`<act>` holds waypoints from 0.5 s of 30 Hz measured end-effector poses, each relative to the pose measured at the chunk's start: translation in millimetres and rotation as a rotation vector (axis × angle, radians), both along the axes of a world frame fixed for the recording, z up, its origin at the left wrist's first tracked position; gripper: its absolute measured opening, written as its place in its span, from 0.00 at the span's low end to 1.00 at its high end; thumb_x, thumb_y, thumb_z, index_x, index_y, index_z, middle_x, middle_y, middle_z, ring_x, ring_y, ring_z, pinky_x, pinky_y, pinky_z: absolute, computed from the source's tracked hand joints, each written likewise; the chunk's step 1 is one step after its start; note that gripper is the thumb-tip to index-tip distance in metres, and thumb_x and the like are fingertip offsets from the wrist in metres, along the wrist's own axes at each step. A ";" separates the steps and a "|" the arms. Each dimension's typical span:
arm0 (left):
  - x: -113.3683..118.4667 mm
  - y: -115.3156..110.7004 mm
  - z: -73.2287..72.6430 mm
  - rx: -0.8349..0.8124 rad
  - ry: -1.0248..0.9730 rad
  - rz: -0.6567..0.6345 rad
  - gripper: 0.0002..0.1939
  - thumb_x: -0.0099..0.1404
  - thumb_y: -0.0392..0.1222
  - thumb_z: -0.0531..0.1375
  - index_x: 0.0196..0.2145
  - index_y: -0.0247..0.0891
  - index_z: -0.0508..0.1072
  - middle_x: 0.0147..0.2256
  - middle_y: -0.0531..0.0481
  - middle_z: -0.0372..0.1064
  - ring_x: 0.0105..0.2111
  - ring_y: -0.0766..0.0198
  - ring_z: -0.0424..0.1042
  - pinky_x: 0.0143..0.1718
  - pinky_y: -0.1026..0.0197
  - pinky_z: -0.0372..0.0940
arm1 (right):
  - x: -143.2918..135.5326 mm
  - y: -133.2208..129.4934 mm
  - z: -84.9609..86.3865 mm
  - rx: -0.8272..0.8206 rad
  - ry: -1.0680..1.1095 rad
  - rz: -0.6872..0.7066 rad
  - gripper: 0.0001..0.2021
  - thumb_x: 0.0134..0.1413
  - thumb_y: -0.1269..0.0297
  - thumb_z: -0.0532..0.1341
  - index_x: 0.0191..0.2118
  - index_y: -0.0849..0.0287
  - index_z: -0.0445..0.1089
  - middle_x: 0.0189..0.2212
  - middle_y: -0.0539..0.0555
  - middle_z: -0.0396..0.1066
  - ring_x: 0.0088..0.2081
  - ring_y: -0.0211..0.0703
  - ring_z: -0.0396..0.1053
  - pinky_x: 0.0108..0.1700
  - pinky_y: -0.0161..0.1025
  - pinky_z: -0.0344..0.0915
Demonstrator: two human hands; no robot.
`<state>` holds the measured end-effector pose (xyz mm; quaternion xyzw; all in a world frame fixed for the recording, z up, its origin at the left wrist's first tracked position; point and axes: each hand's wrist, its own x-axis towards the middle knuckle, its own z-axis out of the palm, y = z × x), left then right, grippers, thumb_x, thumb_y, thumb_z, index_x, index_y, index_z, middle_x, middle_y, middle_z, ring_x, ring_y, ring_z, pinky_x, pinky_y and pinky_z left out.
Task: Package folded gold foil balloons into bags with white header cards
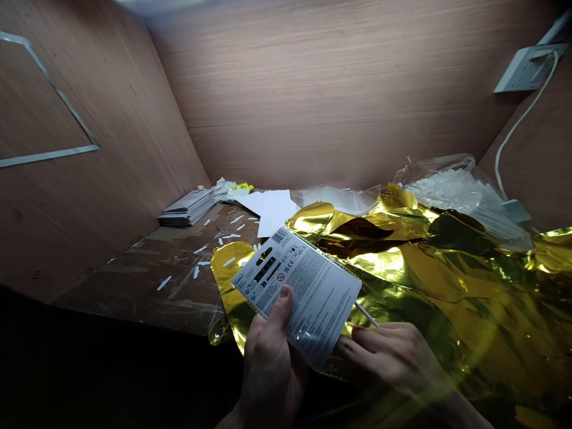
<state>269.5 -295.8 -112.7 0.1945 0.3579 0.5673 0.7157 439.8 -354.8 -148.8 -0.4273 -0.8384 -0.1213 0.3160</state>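
Note:
My left hand (272, 351) grips a clear plastic packet with a white printed card (308, 292), thumb pressed flat on its face. The card shows a barcode, small print and a hanging slot, and it tilts down to the right. My right hand (397, 357) is closed at the packet's lower right edge. A thin white stick (367, 314) runs from its fingers to that edge; whether its tip is inside the packet I cannot tell. Shiny gold foil (415, 280) lies in a crumpled heap behind and beneath both hands. Some of my right fingertips are hidden behind the packet.
White cards are stacked (190, 205) at the left, with loose white sheets (274, 208) beside them. Small white strips (164, 283) are scattered over the brown tabletop (147, 298). A clear bag of white pieces (460, 190) stands back right, under a socket (525, 68) with a hanging cable (513, 128).

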 end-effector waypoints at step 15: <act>7.0 -10.4 7.4 -0.053 -0.020 -0.083 0.24 0.63 0.38 0.69 0.56 0.33 0.73 0.43 0.39 0.80 0.47 0.46 0.80 0.53 0.46 0.75 | -12.0 -5.7 16.9 -0.545 0.868 -0.042 0.16 0.72 0.60 0.55 0.41 0.57 0.80 0.26 0.52 0.73 0.28 0.45 0.71 0.31 0.38 0.66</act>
